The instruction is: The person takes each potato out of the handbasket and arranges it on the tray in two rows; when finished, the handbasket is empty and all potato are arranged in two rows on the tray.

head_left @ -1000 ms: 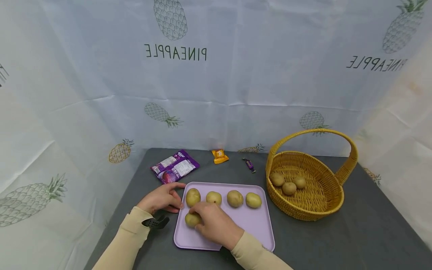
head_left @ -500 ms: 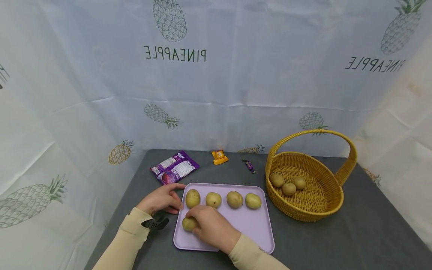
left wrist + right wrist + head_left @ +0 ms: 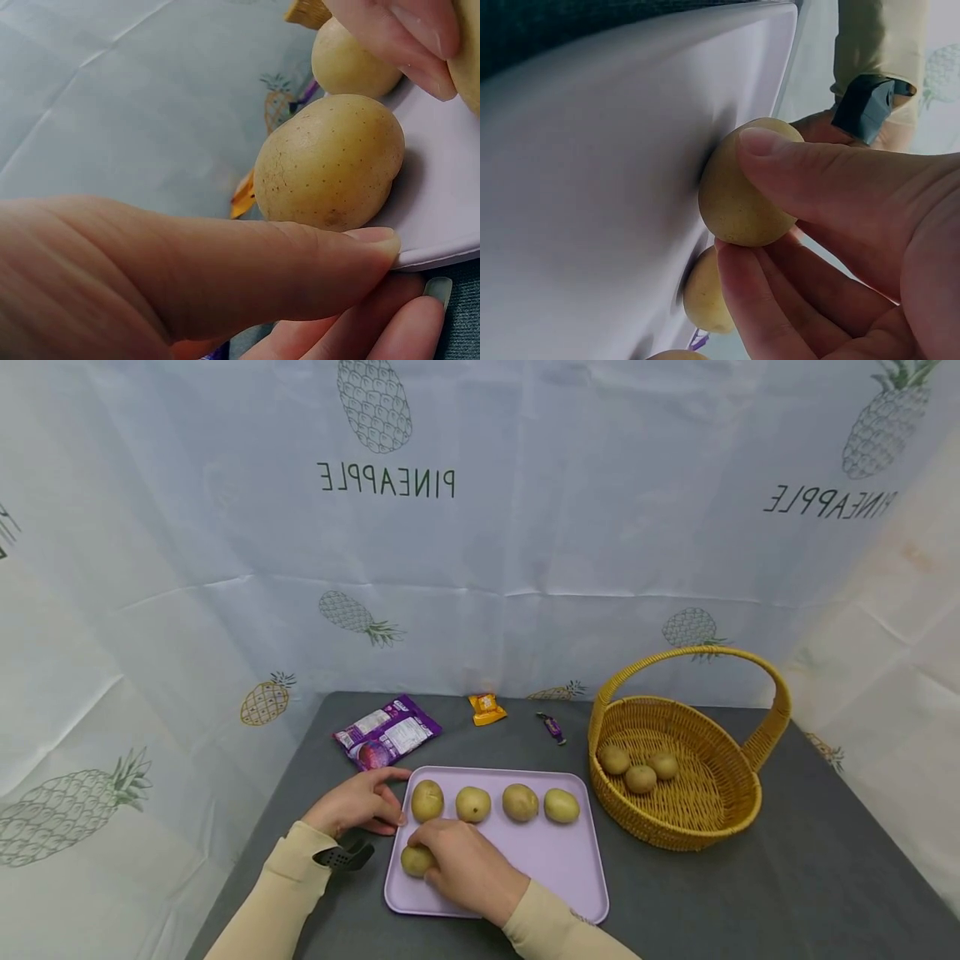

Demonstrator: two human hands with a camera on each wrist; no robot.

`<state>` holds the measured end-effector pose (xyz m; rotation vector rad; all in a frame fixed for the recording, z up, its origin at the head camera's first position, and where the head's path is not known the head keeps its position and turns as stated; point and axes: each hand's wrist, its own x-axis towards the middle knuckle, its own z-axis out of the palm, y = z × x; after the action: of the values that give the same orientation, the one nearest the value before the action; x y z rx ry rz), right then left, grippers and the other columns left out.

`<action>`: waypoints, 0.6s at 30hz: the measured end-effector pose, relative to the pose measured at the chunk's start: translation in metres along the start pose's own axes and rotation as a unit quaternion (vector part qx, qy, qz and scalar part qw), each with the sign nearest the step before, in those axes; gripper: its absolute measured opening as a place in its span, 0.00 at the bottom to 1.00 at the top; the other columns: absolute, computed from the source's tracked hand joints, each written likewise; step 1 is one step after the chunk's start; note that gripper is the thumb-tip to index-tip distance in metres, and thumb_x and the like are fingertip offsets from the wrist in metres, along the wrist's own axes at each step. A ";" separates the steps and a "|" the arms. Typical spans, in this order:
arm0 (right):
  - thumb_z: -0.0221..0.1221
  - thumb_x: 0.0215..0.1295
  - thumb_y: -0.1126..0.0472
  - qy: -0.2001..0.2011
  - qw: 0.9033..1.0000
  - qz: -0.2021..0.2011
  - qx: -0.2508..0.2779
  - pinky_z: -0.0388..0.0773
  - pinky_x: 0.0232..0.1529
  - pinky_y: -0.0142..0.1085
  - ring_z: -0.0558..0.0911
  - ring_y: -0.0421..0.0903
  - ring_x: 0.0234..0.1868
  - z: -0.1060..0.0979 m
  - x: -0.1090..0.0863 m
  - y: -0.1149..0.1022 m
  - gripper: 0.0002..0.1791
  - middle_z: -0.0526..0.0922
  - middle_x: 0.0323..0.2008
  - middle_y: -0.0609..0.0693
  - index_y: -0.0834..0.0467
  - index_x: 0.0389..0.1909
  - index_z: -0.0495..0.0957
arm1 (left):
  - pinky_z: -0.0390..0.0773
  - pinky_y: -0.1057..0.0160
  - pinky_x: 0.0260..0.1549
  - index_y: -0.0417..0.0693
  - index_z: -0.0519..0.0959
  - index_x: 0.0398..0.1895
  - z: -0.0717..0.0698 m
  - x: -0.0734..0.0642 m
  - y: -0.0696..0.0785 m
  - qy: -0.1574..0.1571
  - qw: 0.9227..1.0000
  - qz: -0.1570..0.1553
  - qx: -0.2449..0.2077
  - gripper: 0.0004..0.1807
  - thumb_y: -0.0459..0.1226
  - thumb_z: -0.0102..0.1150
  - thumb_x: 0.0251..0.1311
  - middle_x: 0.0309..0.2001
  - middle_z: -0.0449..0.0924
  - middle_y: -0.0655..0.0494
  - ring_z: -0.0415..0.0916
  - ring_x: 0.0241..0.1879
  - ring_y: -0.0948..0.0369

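A lilac tray (image 3: 532,852) lies on the table with a row of several potatoes along its far side. My right hand (image 3: 474,867) grips another potato (image 3: 417,861) low over the tray's left part, in front of the row. In the right wrist view, thumb and fingertips pinch this potato (image 3: 742,196) from opposite sides. My left hand (image 3: 362,803) holds the tray's left rim at the far corner. The left wrist view has the thumb (image 3: 322,251) on the rim and the other fingers below it, beside the row's leftmost potato (image 3: 330,161).
A yellow wicker basket (image 3: 678,839) with a tall handle and 3 potatoes inside stands right of the tray. Behind the tray lie a purple packet (image 3: 388,732), an orange-wrapped sweet (image 3: 487,710) and a small purple sweet (image 3: 552,727). A pineapple-print cloth (image 3: 480,543) hangs at the back.
My right hand has shifted slightly left and towards the near edge, carrying its potato closer to the tray's left rim. The left hand stays where it was on the rim.
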<state>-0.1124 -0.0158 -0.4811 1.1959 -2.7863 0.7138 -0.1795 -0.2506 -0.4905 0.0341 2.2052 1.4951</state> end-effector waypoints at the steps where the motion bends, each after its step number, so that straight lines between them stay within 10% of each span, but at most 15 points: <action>1: 0.72 0.57 0.71 0.000 1.000 0.000 0.000 0.84 0.52 0.27 0.85 0.32 0.46 0.000 0.000 0.000 0.21 0.91 0.46 0.41 0.53 0.51 0.88 | 0.93 0.55 0.37 0.39 0.68 0.78 0.000 0.000 0.000 0.001 1.000 -0.001 0.000 0.43 0.28 0.73 0.58 0.35 0.84 0.46 0.87 0.32 0.56; 18: 0.77 0.59 0.63 -0.016 1.000 0.007 0.002 0.83 0.57 0.28 0.86 0.34 0.53 -0.007 -0.001 0.004 0.23 0.91 0.51 0.43 0.53 0.56 0.86 | 0.93 0.56 0.37 0.39 0.68 0.78 -0.002 0.001 -0.001 -0.003 1.000 -0.005 0.000 0.43 0.28 0.74 0.58 0.35 0.83 0.46 0.87 0.31 0.56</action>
<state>-0.1153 -0.0102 -0.4766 1.2016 -2.8224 0.7083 -0.1811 -0.2520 -0.4913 0.0274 2.1980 1.4884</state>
